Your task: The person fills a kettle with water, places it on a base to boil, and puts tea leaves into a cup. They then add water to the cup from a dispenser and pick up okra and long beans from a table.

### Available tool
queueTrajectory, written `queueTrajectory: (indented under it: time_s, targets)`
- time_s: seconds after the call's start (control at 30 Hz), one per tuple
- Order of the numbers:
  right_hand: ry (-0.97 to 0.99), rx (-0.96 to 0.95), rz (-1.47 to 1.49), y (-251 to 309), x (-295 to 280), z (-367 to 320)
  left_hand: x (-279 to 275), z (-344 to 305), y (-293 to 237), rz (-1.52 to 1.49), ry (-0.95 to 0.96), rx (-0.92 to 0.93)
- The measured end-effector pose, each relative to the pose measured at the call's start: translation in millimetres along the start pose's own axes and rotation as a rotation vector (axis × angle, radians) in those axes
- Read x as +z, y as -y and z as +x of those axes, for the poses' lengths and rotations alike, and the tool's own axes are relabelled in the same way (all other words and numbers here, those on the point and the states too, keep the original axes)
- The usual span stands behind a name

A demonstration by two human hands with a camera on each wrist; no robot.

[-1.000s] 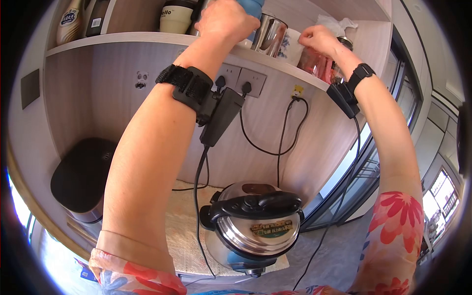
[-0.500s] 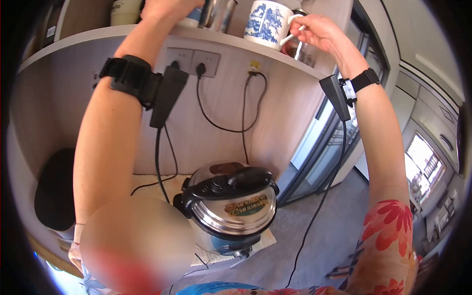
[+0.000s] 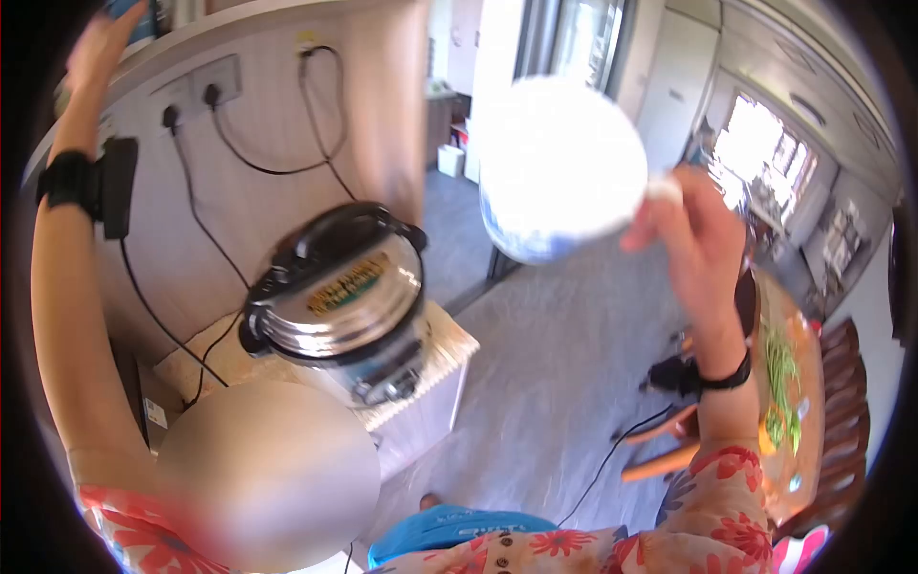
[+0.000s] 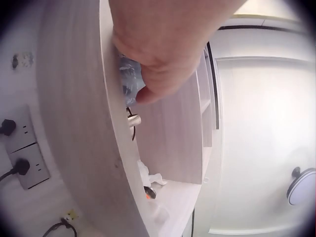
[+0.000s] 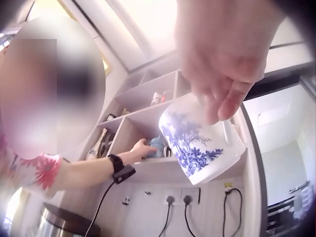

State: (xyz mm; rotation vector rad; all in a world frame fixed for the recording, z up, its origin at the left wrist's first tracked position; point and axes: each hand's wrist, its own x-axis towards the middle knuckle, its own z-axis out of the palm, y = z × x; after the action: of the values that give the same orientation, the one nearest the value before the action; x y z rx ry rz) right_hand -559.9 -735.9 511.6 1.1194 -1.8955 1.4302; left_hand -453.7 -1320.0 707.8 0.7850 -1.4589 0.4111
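Note:
A white mug (image 5: 192,140) with a blue tree-and-flower print hangs tilted in the right wrist view. My right hand (image 3: 693,234) pinches its handle with curled fingers. In the head view the same mug (image 3: 562,167) is blurred and washed out by light, held out over the floor. My left hand (image 3: 96,48) reaches up to the shelf at the far upper left, fingers fairly straight. Beside it stands a light-blue container (image 5: 157,146), close to the fingertips. In the left wrist view its thumb overlaps a bluish see-through surface (image 4: 130,81); the other fingers are hidden.
A pressure cooker (image 3: 349,297) stands on a mat-covered cabinet below the shelf (image 4: 111,113). Cords run from wall sockets (image 3: 196,86). To the right are a doorway and a wooden table (image 3: 798,383) with green vegetables (image 3: 782,378). A dark-lidded bin (image 5: 69,219) stands lower left.
My right hand has taken the mug by its handle off the shelf and carried it right, away from the cabinet. The head view has swung right. My left hand stays up at the shelf.

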Motion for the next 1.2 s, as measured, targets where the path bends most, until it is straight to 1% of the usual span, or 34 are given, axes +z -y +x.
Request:
queueTrajectory:
  time_s: [0.03,0.07,0.1,0.13,0.17,0.2,0.23,0.27,0.3,0.33,0.37,0.43,0.47,0.5,0.53,0.57,0.6,0.63,0.67,0.7,0.73,0.77,0.8,0.83,0.9,0.93,0.97,1.0,1.03,1.1,1.13,1.2]
  targets:
    - [0.007,-0.035,-0.082,-7.8,-21.0,-34.2,12.3,1.2,-0.3,-0.002,-0.008,0.02]
    - [0.015,-0.06,-0.17,-13.9,-40.9,-66.8,17.1,-0.6,-13.0,-0.326,-0.02,0.11]
    - [0.006,-0.072,-0.158,-15.7,-59.9,-95.8,19.8,-13.2,-35.6,-0.66,-0.018,0.187]
    - [-0.012,0.006,-0.154,-13.6,-79.4,-122.9,18.5,-39.6,-67.8,-0.709,0.029,0.207]
    - [-0.03,0.085,-0.154,-9.4,-99.8,-149.0,13.6,-73.3,-95.6,-0.679,0.109,0.279]
    - [-0.049,0.083,-0.252,-4.8,-122.4,-171.5,0.6,-110.7,-122.1,-0.651,0.179,0.352]
    - [-0.062,0.12,-0.33,2.9,-144.6,-191.8,-15.9,-146.9,-148.0,-0.627,0.238,0.429]
    - [-0.061,0.11,-0.403,7.1,-169.6,-213.4,-36.8,-181.2,-175.6,-0.606,0.282,0.508]
    - [-0.065,0.096,-0.48,11.9,-194.6,-234.5,-82.6,-230.1,-220.6,-0.758,0.252,0.487]
    - [-0.061,0.027,-0.619,19.8,-219.2,-250.5,-136.5,-284.2,-268.9,-0.917,0.225,0.462]
    - [-0.088,0.073,-0.677,29.8,-241.6,-270.8,-168.5,-324.5,-303.3,-1.036,0.382,0.406]
    - [-0.125,0.261,-0.69,50.7,-281.7,-311.6,-222.4,-395.6,-359.5,-1.232,0.559,0.389]
    - [-0.141,0.234,-0.712,59.6,-299.9,-328.8,-246.9,-425.1,-378.7,-1.237,0.655,0.387]
    - [-0.161,0.268,-0.764,69.2,-319.7,-349.7,-270.7,-452.3,-398.2,-1.288,0.73,0.403]
    - [-0.223,0.369,-0.807,76.5,-335.6,-371.7,-287.4,-481.6,-415.3,-1.354,0.835,0.401]
    - [-0.291,0.463,-0.843,83.1,-349.1,-392.3,-293.0,-514.2,-427.9,-1.37,0.861,0.453]
    - [-0.326,0.576,-0.88,89.5,-362.2,-412.5,-311.2,-543.2,-439.6,-1.407,0.959,0.415]
    - [-0.354,0.6,-0.911,93.5,-374.4,-432.2,-327.5,-571.7,-451.0,-1.396,1.1,0.436]
    - [-0.489,0.723,-0.87,94.9,-386.5,-451.3,-343.0,-599.4,-461.2,-1.37,1.239,0.459]
    - [-0.621,0.838,-0.821,92.0,-392.5,-467.1,-354.7,-625.8,-465.9,-1.392,1.372,0.432]
    - [-0.707,0.857,-0.815,87.3,-404.4,-487.8,-367.7,-651.9,-470.2,-1.401,1.505,0.404]
    - [-0.726,0.871,-0.828,82.8,-418.4,-505.7,-374.7,-682.1,-474.0,-1.388,1.584,0.455]
    - [-0.791,0.94,-0.87,79.3,-433.1,-520.4,-380.6,-704.9,-477.6,-1.369,1.662,0.506]
    - [-0.854,1.008,-0.914,72.6,-449.1,-534.9,-389.3,-719.5,-485.6,-1.38,1.674,0.524]
    - [-0.903,1.005,-0.961,52.4,-481.5,-558.0,-409.1,-743.4,-501.5,-1.287,1.821,0.628]
    - [-0.962,1.036,-0.962,41.6,-496.0,-565.7,-419.2,-747.5,-509.1,-1.295,1.828,0.64]
    - [-1.026,1.064,-0.959,27.2,-512.5,-572.9,-429.5,-748.9,-522.0,-1.248,1.9,0.716]
    - [-1.089,1.041,-0.933,9.8,-529.2,-578.6,-434.9,-751.6,-538.7,-1.203,1.961,0.792]
    - [-1.106,1.039,-0.941,-11.0,-545.1,-587.8,-435.9,-758.6,-553.9,-1.215,1.956,0.81]
    - [-1.248,0.982,-0.797,-55.1,-578.7,-608.4,-441.2,-783.1,-573.6,-1.246,2.038,0.872]
    - [-1.28,0.986,-0.781,-77.0,-593.5,-616.9,-443.8,-794.2,-584.0,-1.259,2.035,0.886]
    - [-1.358,0.979,-0.763,-112.8,-611.6,-622.5,-445.9,-814.3,-607.8,-1.345,2.002,1.021]
